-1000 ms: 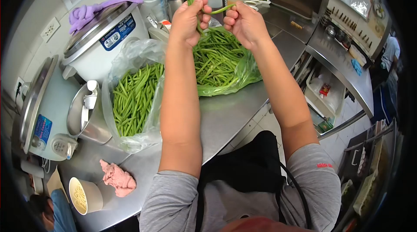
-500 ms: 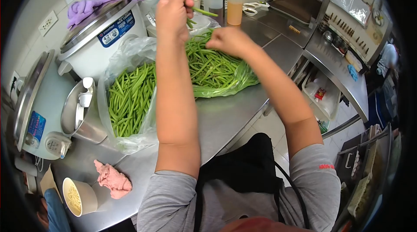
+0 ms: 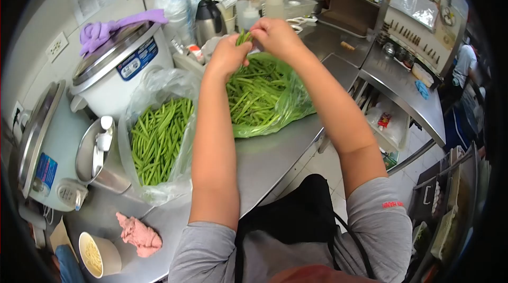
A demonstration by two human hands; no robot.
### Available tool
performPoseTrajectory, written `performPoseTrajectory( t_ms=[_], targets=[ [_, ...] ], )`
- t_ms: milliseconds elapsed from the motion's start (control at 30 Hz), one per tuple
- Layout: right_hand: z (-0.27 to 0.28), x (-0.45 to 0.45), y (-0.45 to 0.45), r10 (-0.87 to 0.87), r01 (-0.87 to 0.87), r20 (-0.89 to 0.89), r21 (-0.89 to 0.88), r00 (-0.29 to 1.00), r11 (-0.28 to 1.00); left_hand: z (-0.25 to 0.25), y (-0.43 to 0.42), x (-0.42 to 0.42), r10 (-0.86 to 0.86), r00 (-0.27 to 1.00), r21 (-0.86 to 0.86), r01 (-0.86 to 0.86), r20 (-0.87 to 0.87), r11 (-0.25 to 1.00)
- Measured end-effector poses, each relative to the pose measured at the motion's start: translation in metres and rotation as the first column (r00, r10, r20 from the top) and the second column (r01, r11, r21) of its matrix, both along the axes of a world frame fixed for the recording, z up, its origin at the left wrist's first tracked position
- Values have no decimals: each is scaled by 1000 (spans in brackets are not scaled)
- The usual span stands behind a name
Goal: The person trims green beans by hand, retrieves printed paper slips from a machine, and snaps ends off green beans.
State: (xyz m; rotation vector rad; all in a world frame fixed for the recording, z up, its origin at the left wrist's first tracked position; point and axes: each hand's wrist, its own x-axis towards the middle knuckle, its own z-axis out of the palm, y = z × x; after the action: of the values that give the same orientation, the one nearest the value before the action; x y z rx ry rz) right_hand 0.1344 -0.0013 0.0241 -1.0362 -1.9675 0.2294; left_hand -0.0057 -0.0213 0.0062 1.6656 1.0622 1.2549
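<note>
My left hand point(image 3: 228, 56) is closed around a few green beans point(image 3: 243, 37), whose tips poke up past the fingers. Close beside it, my right hand point(image 3: 274, 35) is pinched at the ends of these beans; exactly what lies between its fingertips is hidden. Below both hands lies an opened green-tinted plastic bag point(image 3: 270, 128) with a heap of green beans point(image 3: 251, 95). To the left, a clear plastic bag point(image 3: 177, 83) contains more green beans point(image 3: 161, 140).
A white rice cooker point(image 3: 124, 66) with a purple cloth point(image 3: 100, 31) stands behind the clear bag. Nearby are a metal container point(image 3: 114, 169), a pink cloth point(image 3: 138, 235), a paper cup point(image 3: 108, 255) and a thermal jug point(image 3: 209, 21). Another person point(image 3: 465, 66) is at far right.
My left hand has come down from its raised position, and my right hand has moved up from the bean heap to meet it. The view has shifted slightly.
</note>
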Motion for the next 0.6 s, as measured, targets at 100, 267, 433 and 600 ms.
performPoseTrajectory(
  t_ms=[100, 267, 433, 600],
  targets=[
    [3, 8, -2, -15, 13, 13, 128, 1000, 992, -6, 10, 6, -24, 998, 64, 20, 52, 998],
    [-1, 8, -8, -36, 33, 21, 158, 999, 987, -3, 10, 0, 9, 1000, 101, -8, -9, 995],
    [-18, 1, -1, 226, -588, -814, -167, 535, 791, 2, -3, 11, -143, 955, -24, 155, 258, 988],
    [-20, 10, -12, 116, -562, -779, -332, 617, 758, 2, 1, 13, -107, 888, 13, 114, 447, 993]
  ],
)
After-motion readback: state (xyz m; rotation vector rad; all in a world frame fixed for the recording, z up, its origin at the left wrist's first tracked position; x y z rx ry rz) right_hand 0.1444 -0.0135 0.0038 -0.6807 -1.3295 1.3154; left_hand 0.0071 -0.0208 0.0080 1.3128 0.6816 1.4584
